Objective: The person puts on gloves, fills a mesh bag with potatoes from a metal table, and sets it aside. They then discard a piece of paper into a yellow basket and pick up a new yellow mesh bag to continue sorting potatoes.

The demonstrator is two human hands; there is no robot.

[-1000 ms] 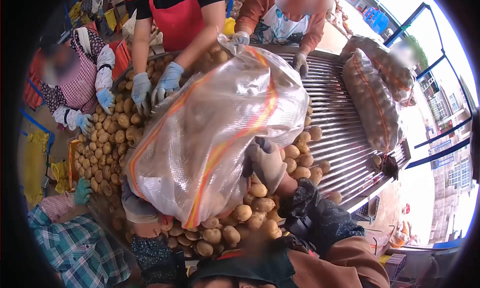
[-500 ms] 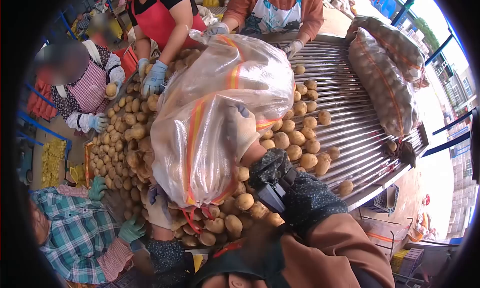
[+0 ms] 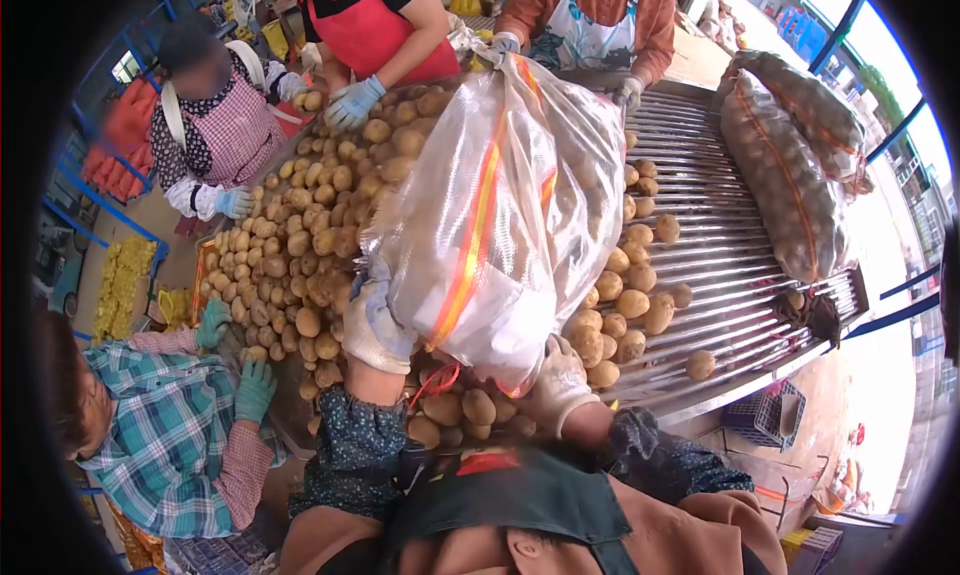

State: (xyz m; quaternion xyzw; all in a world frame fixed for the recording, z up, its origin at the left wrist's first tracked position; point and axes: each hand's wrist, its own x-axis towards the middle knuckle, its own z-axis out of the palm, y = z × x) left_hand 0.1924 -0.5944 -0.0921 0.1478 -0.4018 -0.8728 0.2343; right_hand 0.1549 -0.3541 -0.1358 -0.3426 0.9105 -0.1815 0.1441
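A large translucent woven sack with orange and yellow stripes lies over the heap of potatoes, puffed up in front of me. My left hand, in a pale work glove, grips its lower left side, some fingers hidden by the plastic. Low on the right, my gloved right hand is closed on the sack's near edge. Between my hands, a red tie string hangs over potatoes by my apron. The sack's far end rises toward a person in a flowered apron, whose gloved hand is at it.
A slatted metal sorting table carries scattered potatoes on the right. Two filled sacks lie at its far right. Co-workers stand around the left and far sides, with a green-gloved hand near the heap. A dark crate is below the right edge.
My right hand has come down from the sack's top to its near right edge. My left hand has moved up and right along its side. The sack has shifted right, uncovering potatoes.
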